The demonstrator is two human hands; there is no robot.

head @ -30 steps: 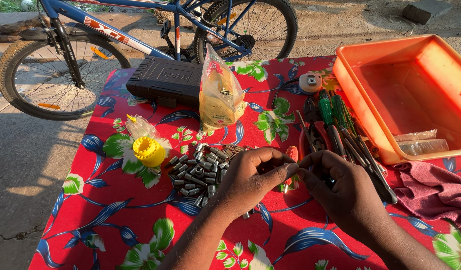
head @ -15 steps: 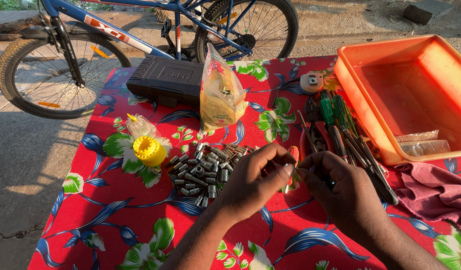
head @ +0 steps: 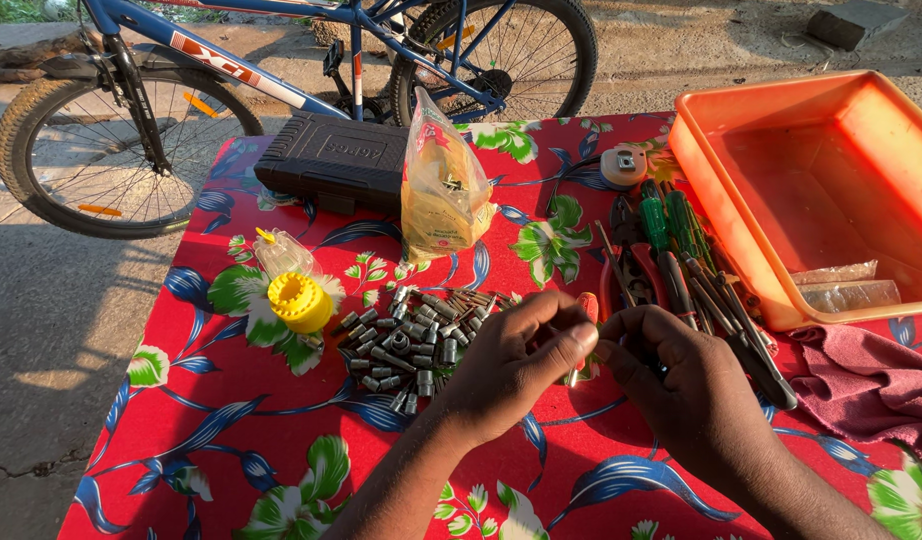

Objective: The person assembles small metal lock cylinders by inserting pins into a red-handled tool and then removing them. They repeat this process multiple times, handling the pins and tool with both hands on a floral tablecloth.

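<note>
My left hand [head: 516, 365] and my right hand [head: 681, 385] meet fingertip to fingertip low in the head view, over a red flowered tablecloth [head: 231, 420]. The fingers of both are pinched together around something small that they hide, next to an orange screwdriver handle [head: 587, 306]. Just left of my left hand lies a heap of several small metal sockets and bits [head: 411, 335]. A yellow round bit holder [head: 299, 300] with a clear cap sits further left.
A row of screwdrivers and pliers [head: 681, 265] lies right of my hands. An orange plastic tub [head: 721, 225] stands at the right, a maroon rag [head: 861, 380] below it. A black tool case [head: 331, 160], a plastic bag [head: 441, 190], a tape measure [head: 623, 165] and a blue bicycle [head: 281, 70] are behind.
Both hands stay together at the same spot; the fingers have shifted slightly as they work the small hidden item. Nothing else moved.
</note>
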